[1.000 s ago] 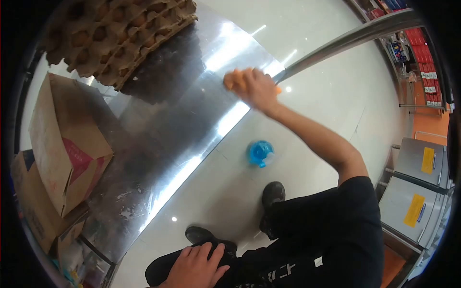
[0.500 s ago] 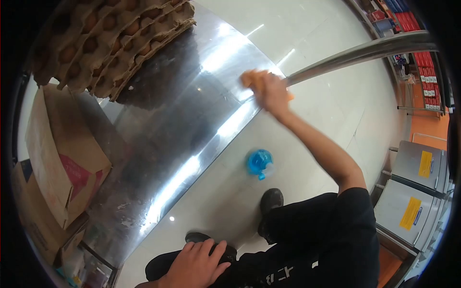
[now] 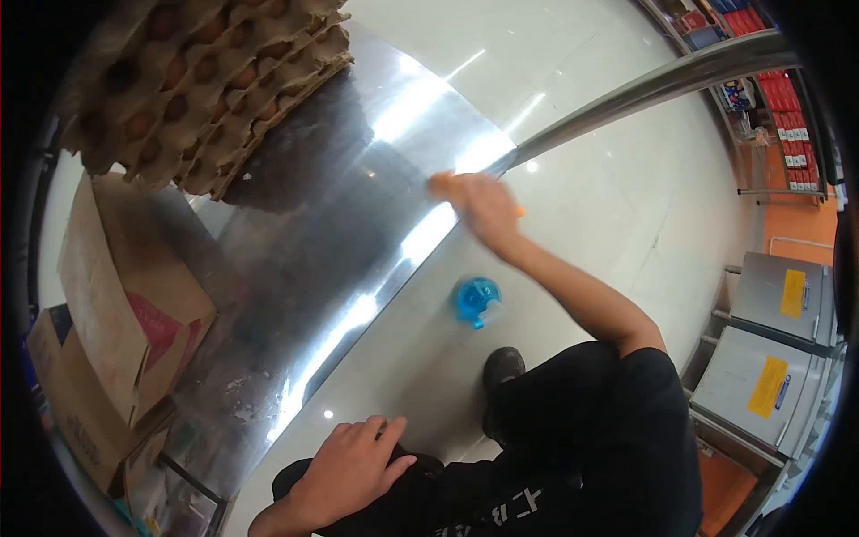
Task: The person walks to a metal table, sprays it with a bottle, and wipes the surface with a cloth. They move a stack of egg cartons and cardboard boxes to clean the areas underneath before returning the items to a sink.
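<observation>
My right hand (image 3: 489, 211), somewhat blurred, is closed around an orange cloth (image 3: 440, 185) at the near edge of a shiny metal tabletop (image 3: 313, 242), close to where a metal pole meets the corner. Most of the cloth is hidden by the hand. My left hand (image 3: 353, 473) rests on my bent knee with its fingers loosely stretched and the thumb apart, holding nothing. On the floor between my feet and the table's edge stands a spray bottle (image 3: 477, 297) of blue liquid.
Stacked cardboard egg trays (image 3: 224, 107) with brown eggs sit on the tabletop's far left. Beside them are opened cardboard boxes (image 3: 103, 304). The metal pole (image 3: 662, 85) runs toward shelves (image 3: 792, 134) at the right. Two grey-lidded units (image 3: 747, 385) stand at lower right.
My right hand with the cloth has moved left and down along the table's edge, away from the pole. The left hand has shifted slightly left on the knee. The view has tilted a little.
</observation>
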Motion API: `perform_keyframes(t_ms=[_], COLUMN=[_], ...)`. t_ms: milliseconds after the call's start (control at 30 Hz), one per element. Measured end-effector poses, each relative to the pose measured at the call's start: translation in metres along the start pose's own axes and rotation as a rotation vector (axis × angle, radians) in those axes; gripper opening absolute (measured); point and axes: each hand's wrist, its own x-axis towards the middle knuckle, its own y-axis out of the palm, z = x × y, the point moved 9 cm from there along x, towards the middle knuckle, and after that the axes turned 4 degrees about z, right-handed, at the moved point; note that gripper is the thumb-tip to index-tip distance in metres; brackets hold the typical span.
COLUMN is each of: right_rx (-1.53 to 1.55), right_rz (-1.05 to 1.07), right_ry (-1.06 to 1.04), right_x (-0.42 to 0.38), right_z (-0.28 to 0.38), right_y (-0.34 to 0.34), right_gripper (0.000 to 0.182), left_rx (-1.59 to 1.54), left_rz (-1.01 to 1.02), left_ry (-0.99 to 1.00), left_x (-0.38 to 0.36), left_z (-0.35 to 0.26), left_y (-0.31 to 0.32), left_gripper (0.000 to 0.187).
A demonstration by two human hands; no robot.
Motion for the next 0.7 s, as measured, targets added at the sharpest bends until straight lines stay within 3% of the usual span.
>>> perform_keyframes(t_ms=[67,167,233,267,367,400,500,533,567,600,633,700], right_rx=[-0.065,-0.04,0.045,0.29,0.326,0.291,0.579,0.431,0.548,0.457,0.578,0.191], right_rz=[0.028,0.006,0.259,0.311,0.518,0.634,0.509,0.467,0.586,0.11,0.267,0.107], right_ry=[0.29,0.342,0.309,0.111,-0.29,-0.461,-0.684,-0.581,-0.111,-0.39,-0.257,-0.043], right_x=[0.01,0.013,0.008,0.01,-0.023,-0.035,-0.021,-0.003,0.036,0.045,0.078,0.086], right_z=[-0.049,-0.035,0.006,0.064,0.209,0.242,0.273,0.258,0.211,0.181,0.151,0.046], right_y=[-0.021,-0.022,0.017,0.009,0.022,0.037,-0.009,0.016,-0.033,-0.024,-0.066,-0.029], right_gripper=[0.024,0.025,0.026,0.024,0.035,0.039,0.039,0.035,0.031,0.027,0.023,0.026], left_rx=[0.004,0.013,0.037,0.047,0.075,0.069,0.055,0.044,0.055,0.067,0.083,0.069], left_rz=[0.0,-0.029,-0.065,-0.064,-0.06,-0.051,-0.118,-0.153,-0.18,-0.21,-0.238,-0.243], left_ry=[-0.026,0.03,0.1,0.098,0.043,-0.013,-0.134,-0.164,-0.161,-0.158,-0.157,-0.063], left_x=[-0.007,-0.014,-0.017,-0.02,-0.027,-0.029,-0.052,-0.061,-0.071,-0.081,-0.089,-0.093], left_z=[-0.002,-0.017,-0.027,-0.029,-0.034,-0.032,-0.029,-0.029,-0.035,-0.042,-0.047,-0.055], left_y=[0.003,0.01,0.017,0.021,0.025,0.024,0.023,0.024,0.028,0.032,0.036,0.046], left_gripper=[0.045,0.045,0.045,0.045,0.044,0.044,0.044,0.044,0.045,0.046,0.046,0.047])
